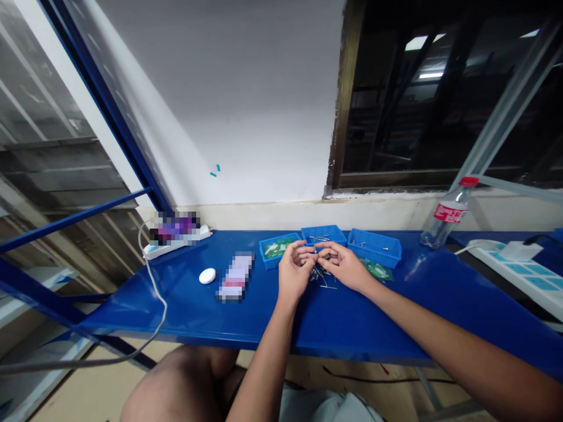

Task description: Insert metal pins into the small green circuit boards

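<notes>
My left hand (pixel 295 266) and my right hand (pixel 343 265) meet over the blue table, fingers bent and fingertips close together. Whatever they pinch is too small to make out. Beneath and between them lies a loose pile of thin metal screws or pins (pixel 324 275). Behind my hands stand a left blue tray (pixel 269 265) with a green bag (pixel 277 248), a middle blue tray (pixel 323 230) with a few metal pieces, and a right blue tray (pixel 380 249) with small metal parts. Another green bag (pixel 377 270) lies by my right wrist.
A blurred-out phone-like object (pixel 236 277) and a white round case (pixel 207 276) lie to the left. Power strips (pixel 178 242) sit at both sides, with a cable over the left edge. A plastic bottle (pixel 447 214) stands at the back right.
</notes>
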Motion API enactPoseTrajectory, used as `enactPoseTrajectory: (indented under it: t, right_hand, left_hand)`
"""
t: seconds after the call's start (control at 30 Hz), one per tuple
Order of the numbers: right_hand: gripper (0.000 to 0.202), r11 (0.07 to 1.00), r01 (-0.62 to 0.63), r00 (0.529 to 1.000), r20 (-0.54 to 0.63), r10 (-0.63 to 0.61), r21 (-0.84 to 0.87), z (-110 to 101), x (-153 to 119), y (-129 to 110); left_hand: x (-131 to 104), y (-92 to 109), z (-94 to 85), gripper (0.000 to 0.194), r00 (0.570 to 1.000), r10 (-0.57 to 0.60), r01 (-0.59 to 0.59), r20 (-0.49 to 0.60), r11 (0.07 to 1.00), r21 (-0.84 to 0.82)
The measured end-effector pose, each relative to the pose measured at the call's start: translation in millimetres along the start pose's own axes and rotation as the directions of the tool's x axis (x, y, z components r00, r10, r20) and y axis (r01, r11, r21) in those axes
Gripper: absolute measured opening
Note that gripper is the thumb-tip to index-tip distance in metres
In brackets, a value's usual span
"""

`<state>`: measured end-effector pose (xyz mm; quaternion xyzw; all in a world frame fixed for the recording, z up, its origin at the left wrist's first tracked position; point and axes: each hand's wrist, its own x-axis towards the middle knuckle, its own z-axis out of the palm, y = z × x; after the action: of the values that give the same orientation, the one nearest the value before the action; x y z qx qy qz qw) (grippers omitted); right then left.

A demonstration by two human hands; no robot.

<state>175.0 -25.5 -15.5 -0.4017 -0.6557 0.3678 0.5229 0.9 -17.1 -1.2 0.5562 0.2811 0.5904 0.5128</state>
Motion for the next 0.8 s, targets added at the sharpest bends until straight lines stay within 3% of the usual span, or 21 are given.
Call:
enactPoseTrajectory:
  t: [0.27, 0.37, 0.5, 0.6, 0.73, 0.8]
  right_hand:
    - [0.047, 0.991, 0.059, 0.998, -0.015, -0.061, -0.117, -2, -2, -6]
    - [0.041, 0.964, 0.107, 0.993, -0.015, -0.114, -0.243, -2, -4, -13]
    - [0.024, 0.931, 0.104, 0.987, -0.075, -0.139, -0.351, -3, -7, -19]
    - [0.011, 0.946, 0.082, 0.987, -0.107, -0.121, -0.313, -3, -6, -17]
    - [0.014, 0.986, 0.066, 0.992, -0.093, -0.080, -0.152, -2, -4, -10]
    - [0.015, 0.985, 0.085, 0.991, -0.086, -0.099, -0.151, -1, -3, -9]
  left_hand:
    - [-3, -1, -1.0, 0.034, 0.999, -0.012, 0.006, 0.031, 0.984, 0.179]
    - [-4, 0, -1.8, 0.037, 0.999, -0.033, 0.030, 0.007, 0.960, 0.280]
    - [-7, -1, -1.1, 0.048, 0.990, -0.131, 0.111, 0.051, 0.951, 0.287]
    - [-8, -4, 0.0, 0.055, 0.985, -0.156, 0.133, 0.074, 0.959, 0.251]
    - [-6, -8, -1.2, 0.060, 0.988, -0.137, 0.124, 0.071, 0.978, 0.167]
    - [-4, -7, -2.6, 0.059, 0.991, -0.122, 0.113, 0.050, 0.982, 0.150]
